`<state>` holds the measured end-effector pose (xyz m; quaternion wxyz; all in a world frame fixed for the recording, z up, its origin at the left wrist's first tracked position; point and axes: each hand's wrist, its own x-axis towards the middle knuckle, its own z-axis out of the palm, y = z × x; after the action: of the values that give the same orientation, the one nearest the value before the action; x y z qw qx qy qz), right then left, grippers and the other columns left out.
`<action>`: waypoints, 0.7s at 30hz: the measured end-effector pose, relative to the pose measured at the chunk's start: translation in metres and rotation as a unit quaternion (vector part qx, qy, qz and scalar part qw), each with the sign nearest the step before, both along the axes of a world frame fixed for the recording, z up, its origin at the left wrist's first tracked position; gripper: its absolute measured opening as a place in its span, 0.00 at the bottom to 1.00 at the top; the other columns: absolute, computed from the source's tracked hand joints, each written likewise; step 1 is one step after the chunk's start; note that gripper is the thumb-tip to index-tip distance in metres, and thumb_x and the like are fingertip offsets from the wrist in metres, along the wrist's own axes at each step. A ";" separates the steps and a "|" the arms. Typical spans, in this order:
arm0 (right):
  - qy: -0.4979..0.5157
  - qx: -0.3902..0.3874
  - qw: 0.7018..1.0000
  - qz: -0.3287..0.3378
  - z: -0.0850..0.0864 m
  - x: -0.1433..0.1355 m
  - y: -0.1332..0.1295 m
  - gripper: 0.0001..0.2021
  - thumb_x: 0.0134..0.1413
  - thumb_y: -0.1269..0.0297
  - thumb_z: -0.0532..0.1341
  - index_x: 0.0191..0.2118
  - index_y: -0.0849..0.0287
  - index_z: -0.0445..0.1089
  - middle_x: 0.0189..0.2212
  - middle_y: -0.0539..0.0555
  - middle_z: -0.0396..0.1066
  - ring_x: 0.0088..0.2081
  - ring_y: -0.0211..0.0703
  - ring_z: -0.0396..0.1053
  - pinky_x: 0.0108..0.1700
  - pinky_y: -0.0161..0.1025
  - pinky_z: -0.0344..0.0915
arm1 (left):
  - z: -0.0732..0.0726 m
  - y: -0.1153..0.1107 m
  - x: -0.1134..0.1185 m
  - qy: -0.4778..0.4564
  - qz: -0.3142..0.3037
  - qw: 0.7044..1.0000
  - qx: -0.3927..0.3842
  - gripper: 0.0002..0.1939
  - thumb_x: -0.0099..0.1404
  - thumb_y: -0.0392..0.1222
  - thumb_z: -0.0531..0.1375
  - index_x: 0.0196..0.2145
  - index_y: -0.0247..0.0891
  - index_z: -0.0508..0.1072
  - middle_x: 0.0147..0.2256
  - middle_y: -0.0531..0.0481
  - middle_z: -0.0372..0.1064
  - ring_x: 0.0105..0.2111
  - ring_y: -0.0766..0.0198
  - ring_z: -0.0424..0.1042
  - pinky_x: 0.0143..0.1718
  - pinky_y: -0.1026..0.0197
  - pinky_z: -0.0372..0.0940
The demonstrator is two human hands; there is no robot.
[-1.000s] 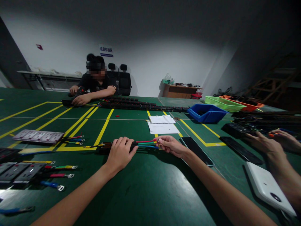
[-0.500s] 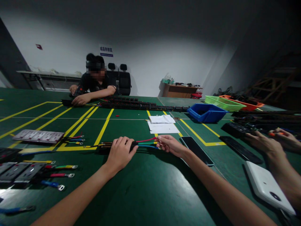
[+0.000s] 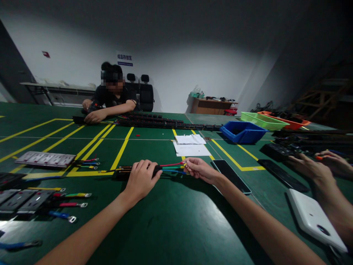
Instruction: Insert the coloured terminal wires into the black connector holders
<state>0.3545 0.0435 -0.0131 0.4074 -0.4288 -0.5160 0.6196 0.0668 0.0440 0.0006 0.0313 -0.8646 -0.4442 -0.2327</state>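
My left hand is wrapped over a dark part lying on the green table, with its fingers on top. Red, green and blue wires run out of the part to the right. At their far ends my right hand pinches the wire tips between thumb and fingers; which of the tips it grips is too small to tell. A yellow-sleeved lug sticks out on the left side of the part.
Socket strips with lugged wires lie at left. A phone, white papers, a blue bin and a white device are at right. One person faces me; another's hands work at far right.
My right hand's fingers have shifted slightly on the wire ends, and the green and blue wires have moved a little. My left hand stays in place. The other hands at right moved slightly.
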 end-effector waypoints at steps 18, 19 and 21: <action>-0.018 0.012 0.999 0.024 0.001 0.002 -0.002 0.23 0.45 0.54 0.74 0.45 0.60 0.74 0.30 0.50 0.73 0.22 0.28 0.61 0.18 0.26 0.50 | 0.000 0.000 0.001 0.007 0.003 1.000 0.005 0.20 0.74 0.52 0.49 0.49 0.37 0.73 0.44 0.42 0.72 0.45 0.51 0.69 0.46 0.47 0.63; -0.019 0.012 0.999 0.022 0.001 0.002 -0.002 0.23 0.45 0.54 0.74 0.45 0.60 0.74 0.31 0.50 0.73 0.22 0.28 0.61 0.18 0.26 0.50 | 0.000 0.000 0.001 0.006 0.003 1.000 0.003 0.20 0.74 0.52 0.49 0.49 0.37 0.73 0.44 0.42 0.72 0.45 0.51 0.69 0.47 0.47 0.63; -0.024 0.015 0.999 0.020 0.001 0.002 -0.002 0.23 0.46 0.52 0.73 0.44 0.61 0.75 0.30 0.51 0.74 0.22 0.28 0.60 0.18 0.25 0.51 | 0.000 0.000 0.000 0.006 0.002 1.000 0.001 0.20 0.74 0.52 0.49 0.49 0.37 0.73 0.44 0.42 0.71 0.45 0.51 0.69 0.47 0.46 0.63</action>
<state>0.3561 0.0420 -0.0118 0.3887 -0.4270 -0.5434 0.6094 0.0670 0.0437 0.0007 0.0350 -0.8649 -0.4458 -0.2280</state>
